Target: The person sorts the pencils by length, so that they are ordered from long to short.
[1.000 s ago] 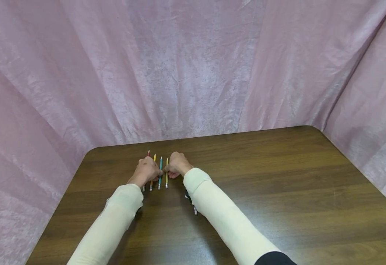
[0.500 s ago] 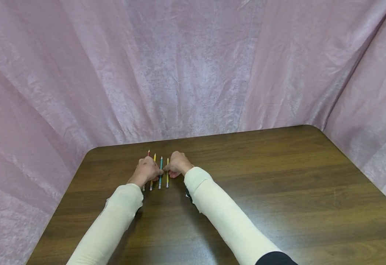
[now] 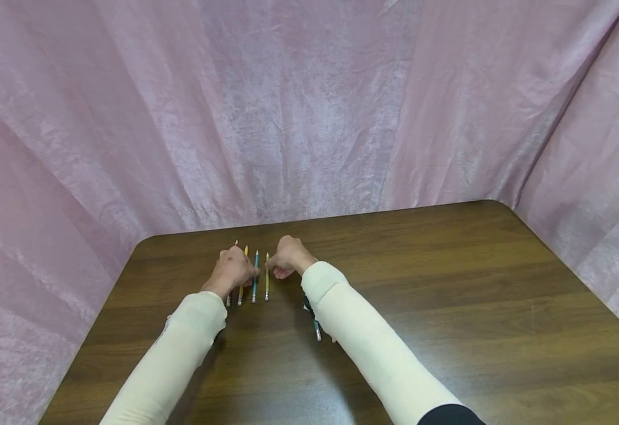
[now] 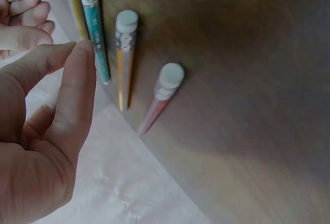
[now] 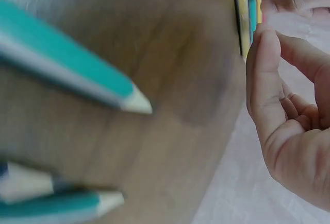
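Red pencil (image 4: pixel 154 110), orange-yellow pencil (image 3: pixel 241 294), teal pencil (image 3: pixel 254 289) and yellow pencil (image 3: pixel 267 288) lie side by side on the table, erasers toward the person. My left hand (image 3: pixel 231 270) is over the row, its thumb tip above the teal pencil; in the left wrist view thumb and forefinger tips meet, with no pencil visible between them. Beside the yellow pencil, my right hand (image 3: pixel 289 258) has its fingers curled and thumb and forefinger tips together. Nothing shows between those tips in the right wrist view. The hands partly cover the red pencil.
More pencils lie near the right forearm, including a teal pencil (image 5: pixel 67 59) and another teal pencil (image 5: pixel 62 207), sharpened ends toward the row. The brown wooden table (image 3: pixel 448 283) reaches to a pink curtain (image 3: pixel 309 118) behind.
My right hand has shifted slightly away and to the right, uncovering more of the yellow pencil. The left hand has barely moved. More pencil ends show beside the right sleeve.
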{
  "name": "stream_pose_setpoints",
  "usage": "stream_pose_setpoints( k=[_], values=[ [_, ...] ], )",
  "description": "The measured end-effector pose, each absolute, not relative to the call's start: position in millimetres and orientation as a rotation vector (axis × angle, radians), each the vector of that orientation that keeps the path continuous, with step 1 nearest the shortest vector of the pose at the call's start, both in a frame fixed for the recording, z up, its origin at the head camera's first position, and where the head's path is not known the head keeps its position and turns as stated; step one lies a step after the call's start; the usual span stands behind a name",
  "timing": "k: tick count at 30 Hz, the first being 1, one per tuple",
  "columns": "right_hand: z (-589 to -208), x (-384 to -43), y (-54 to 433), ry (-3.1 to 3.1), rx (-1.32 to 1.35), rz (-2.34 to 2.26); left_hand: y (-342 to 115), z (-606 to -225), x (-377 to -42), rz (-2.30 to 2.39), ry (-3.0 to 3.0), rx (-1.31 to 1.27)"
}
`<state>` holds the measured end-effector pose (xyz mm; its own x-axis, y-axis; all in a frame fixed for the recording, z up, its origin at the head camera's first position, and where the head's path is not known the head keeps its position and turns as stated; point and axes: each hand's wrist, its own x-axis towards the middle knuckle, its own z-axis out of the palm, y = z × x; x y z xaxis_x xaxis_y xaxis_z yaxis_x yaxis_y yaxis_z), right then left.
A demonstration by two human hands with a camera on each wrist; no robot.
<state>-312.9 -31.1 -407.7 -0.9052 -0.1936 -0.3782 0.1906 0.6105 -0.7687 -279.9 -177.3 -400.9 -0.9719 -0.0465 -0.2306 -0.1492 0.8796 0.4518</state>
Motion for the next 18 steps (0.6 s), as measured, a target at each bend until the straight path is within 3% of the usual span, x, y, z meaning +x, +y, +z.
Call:
stream_pose_setpoints(
  k=[18],
  values=[
    [-378,-300,18,2.375,-0.053,-1.318,-162,-383,-282,0.816,2.804,-0.09]
  ],
)
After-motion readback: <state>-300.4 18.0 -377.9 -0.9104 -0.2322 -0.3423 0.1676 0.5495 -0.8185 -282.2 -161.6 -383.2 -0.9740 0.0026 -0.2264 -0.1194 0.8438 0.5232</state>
